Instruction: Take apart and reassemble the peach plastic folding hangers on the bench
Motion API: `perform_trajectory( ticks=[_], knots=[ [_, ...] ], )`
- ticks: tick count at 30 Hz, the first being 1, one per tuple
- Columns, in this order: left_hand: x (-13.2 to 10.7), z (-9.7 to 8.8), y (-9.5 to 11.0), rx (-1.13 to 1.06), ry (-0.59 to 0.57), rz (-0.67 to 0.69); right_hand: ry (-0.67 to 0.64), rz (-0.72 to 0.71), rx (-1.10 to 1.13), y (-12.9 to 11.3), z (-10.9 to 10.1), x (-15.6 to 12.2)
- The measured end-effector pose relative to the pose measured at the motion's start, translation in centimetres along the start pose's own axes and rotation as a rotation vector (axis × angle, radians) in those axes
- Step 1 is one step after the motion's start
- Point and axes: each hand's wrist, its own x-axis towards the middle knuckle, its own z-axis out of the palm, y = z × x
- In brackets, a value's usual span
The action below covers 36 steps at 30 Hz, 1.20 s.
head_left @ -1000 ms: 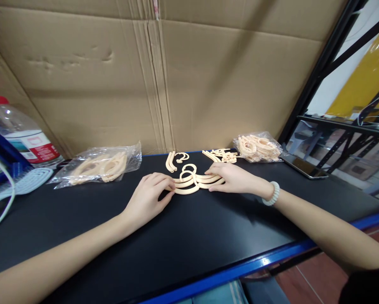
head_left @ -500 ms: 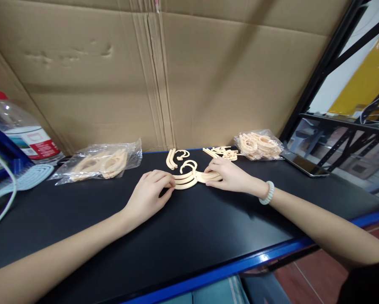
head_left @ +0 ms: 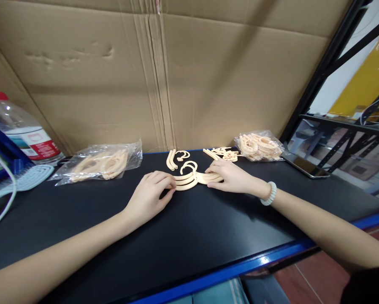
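Little change from a second ago: the curved beige pieces (head_left: 188,181) sit slightly tighter, mid-desk (head_left: 189,240). Left hand (head_left: 150,194) at 9 o'clock of them pinches their left ends. Right hand (head_left: 230,177) at 3 o'clock lies flat over the right ends, its grip hidden. The bags' (head_left: 101,162) contents are unclear.

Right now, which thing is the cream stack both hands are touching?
Find the black tabletop before the brown cardboard wall. Mid-table, the stack of cream curved plastic strips lies between the left hand, pinching one end, and the right hand, flat on the other. Unlike the clear bagged parts, it is loose and nested.
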Motion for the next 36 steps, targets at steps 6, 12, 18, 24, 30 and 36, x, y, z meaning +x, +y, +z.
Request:
perform_trajectory(
  ticks=[6,12,18,24,30,36],
  knots=[
    [-0.1,0.1,0.0,-0.066,-0.037,0.044,-0.103,0.009,0.06,1.2,-1.9,-0.4],
    [-0.1,-0.2,0.2,-0.112,-0.092,0.139,-0.128,0.052,0.088,3.2,-4.0,-0.8],
    [-0.1,-0.3,0.1,-0.12,-0.099,0.159,-0.199,0.1,0.108,4.5,-4.3,-1.0],
    [0.0,-0.3,0.0,-0.12,-0.119,0.159,-0.157,0.046,0.116,4.4,-3.4,-0.8],
    [-0.1,-0.3,-0.1,-0.116,-0.132,0.15,-0.195,0.054,0.135,3.8,-2.7,-0.5],
    [0.0,-0.2,0.0,-0.114,-0.123,0.144,-0.137,0.05,0.108,3.8,-2.1,-0.4]
  ],
)
